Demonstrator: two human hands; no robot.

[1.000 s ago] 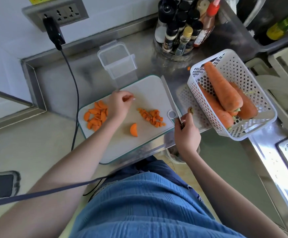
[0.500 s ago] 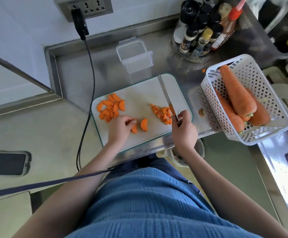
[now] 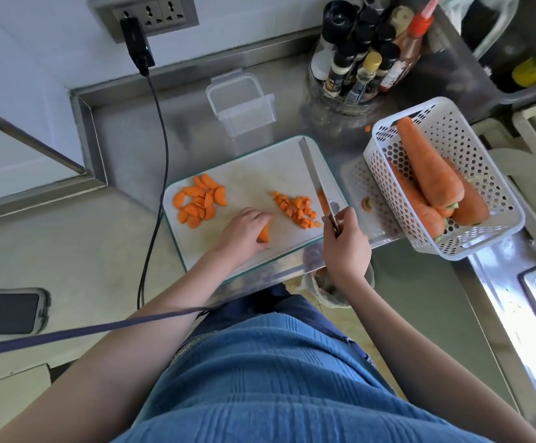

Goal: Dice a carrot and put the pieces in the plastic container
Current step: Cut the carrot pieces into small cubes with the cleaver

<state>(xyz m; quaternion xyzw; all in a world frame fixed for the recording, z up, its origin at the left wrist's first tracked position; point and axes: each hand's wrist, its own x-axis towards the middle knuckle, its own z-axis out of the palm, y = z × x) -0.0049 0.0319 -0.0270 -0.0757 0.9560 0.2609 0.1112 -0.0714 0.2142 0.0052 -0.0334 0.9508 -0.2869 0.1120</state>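
Orange carrot piece (image 3: 264,233) on cutting board (image 3: 253,174), gripped by left hand (image 3: 244,231) | right hand (image 3: 345,238) clutches knife (image 3: 316,177), seemingly raised | diced pile (image 3: 297,209) between | plastic container (image 3: 242,105) behind board

Bright daylight, glare on steel counter (image 3: 499,302), soft shadows, wide-angle edge distortion

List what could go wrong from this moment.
The left hand grips an orange carrot piece, fingers curled over it; a cut there might nick them. The steel knife, held by the right hand, lies beside the small diced orange cubes and may scatter them.
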